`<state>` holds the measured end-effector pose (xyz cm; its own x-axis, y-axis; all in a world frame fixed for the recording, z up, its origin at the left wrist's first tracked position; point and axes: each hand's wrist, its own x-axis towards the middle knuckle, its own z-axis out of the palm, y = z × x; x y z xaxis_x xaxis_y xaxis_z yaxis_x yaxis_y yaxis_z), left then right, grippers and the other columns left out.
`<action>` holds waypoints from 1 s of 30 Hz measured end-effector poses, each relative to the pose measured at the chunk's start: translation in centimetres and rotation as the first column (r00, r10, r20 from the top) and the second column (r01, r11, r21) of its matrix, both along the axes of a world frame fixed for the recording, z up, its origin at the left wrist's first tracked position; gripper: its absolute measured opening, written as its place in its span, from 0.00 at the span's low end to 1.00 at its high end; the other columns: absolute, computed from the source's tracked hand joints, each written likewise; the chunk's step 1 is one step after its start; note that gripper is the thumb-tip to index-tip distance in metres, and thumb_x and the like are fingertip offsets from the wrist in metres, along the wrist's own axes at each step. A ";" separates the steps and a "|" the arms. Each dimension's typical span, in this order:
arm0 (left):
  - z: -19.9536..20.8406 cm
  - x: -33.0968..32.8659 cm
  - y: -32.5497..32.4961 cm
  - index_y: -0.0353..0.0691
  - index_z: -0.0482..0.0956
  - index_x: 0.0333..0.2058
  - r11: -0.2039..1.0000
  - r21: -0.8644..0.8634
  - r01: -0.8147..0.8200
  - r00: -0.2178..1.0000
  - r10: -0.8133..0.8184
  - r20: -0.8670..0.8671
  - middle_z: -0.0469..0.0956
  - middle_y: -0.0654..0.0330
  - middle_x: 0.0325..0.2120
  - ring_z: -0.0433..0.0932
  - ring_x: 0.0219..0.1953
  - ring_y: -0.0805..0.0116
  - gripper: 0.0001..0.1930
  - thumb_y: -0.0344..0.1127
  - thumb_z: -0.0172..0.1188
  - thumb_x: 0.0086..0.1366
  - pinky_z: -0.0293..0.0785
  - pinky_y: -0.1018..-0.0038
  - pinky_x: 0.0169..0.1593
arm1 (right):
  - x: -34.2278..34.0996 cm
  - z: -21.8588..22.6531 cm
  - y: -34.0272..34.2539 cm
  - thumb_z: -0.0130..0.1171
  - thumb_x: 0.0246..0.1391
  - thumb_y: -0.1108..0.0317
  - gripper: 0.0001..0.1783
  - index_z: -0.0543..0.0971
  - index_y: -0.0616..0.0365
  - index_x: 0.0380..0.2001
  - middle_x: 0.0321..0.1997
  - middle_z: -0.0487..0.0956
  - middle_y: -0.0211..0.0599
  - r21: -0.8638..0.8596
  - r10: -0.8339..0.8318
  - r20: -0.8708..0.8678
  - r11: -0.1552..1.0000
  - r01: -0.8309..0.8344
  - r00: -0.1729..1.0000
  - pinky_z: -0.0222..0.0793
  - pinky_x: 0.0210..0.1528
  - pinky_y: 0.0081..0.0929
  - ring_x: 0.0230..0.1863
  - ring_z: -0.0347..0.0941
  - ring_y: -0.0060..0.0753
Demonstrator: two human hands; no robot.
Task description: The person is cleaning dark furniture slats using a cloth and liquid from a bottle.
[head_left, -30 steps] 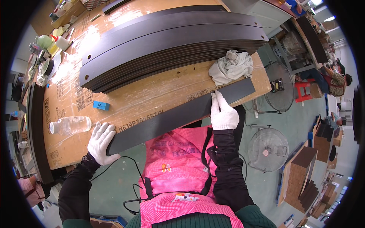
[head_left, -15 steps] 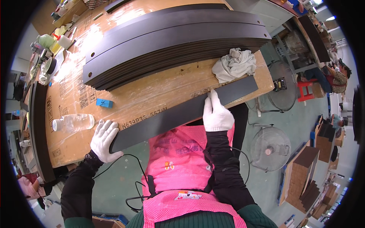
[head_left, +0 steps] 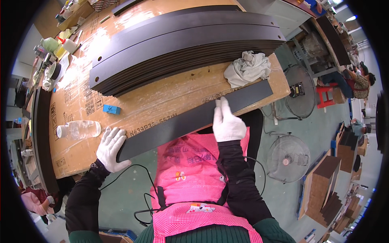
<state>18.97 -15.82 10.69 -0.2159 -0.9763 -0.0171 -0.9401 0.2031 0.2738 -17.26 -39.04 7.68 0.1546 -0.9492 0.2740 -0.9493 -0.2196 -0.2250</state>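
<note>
A long dark board [head_left: 182,124] lies aslant along the near edge of the table, its left end jutting past that edge. My left hand [head_left: 111,149], in a white glove, grips this end, fingers along the far corner and thumb at the near one. Also gloved in white, my right hand [head_left: 229,124] rests on the board right of its middle, fingers stretched out flat. Just beyond the board's right part lies a crumpled pale cloth [head_left: 248,69]. A stack of similar dark boards [head_left: 182,36] with holes at the ends stands farther back.
The table is covered with brown cardboard [head_left: 77,158]. Near my left hand are a clear bottle [head_left: 83,129] lying on its side and a small blue block [head_left: 111,109]. Floor fans [head_left: 288,158] stand at the right. Other people sit at the far right and lower left.
My right hand has shifted slightly left and nearer along the board, its fingers now lying flatter. My left hand stays at the board's end.
</note>
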 end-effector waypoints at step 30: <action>-0.1 -0.1 0.3 0.31 0.74 0.60 0.999 0.029 -0.028 1.000 0.028 -0.008 0.73 0.43 0.65 0.65 0.72 0.40 0.49 0.51 0.78 0.39 0.51 0.41 0.77 | 8.0 0.2 4.7 0.64 0.60 0.59 0.04 0.82 0.42 0.33 0.29 0.75 0.32 0.031 0.569 0.291 0.798 -0.602 0.769 0.75 0.27 0.41 0.25 0.78 0.41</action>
